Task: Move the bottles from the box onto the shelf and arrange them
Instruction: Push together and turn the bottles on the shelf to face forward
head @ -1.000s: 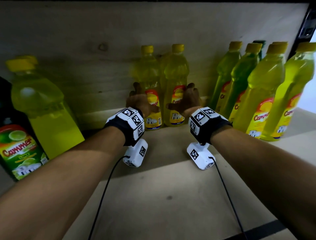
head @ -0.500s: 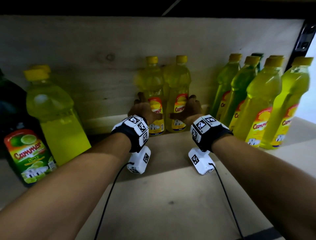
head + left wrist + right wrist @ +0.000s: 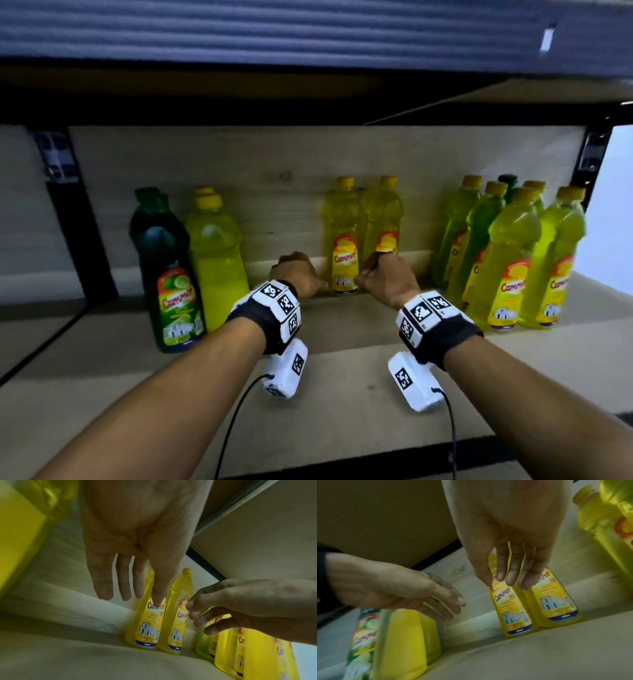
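Note:
Two yellow Cammer bottles stand upright side by side at the back of the wooden shelf, the left bottle touching the right bottle. My left hand hovers just left of them and my right hand just in front of the right one. In the left wrist view the left hand's fingers are straight and hold nothing, a short way before the bottles. In the right wrist view the right hand's fingers hang relaxed and empty in front of the pair. No box is in view.
A dark green bottle and a large yellow bottle stand at the left. Several yellow-green bottles crowd the right end. An upper shelf hangs low overhead, and a black post frames the left side.
Both hands have let go of the two middle bottles and drawn back a little towards me. The head view has pulled back and risen, showing more of the shelf.

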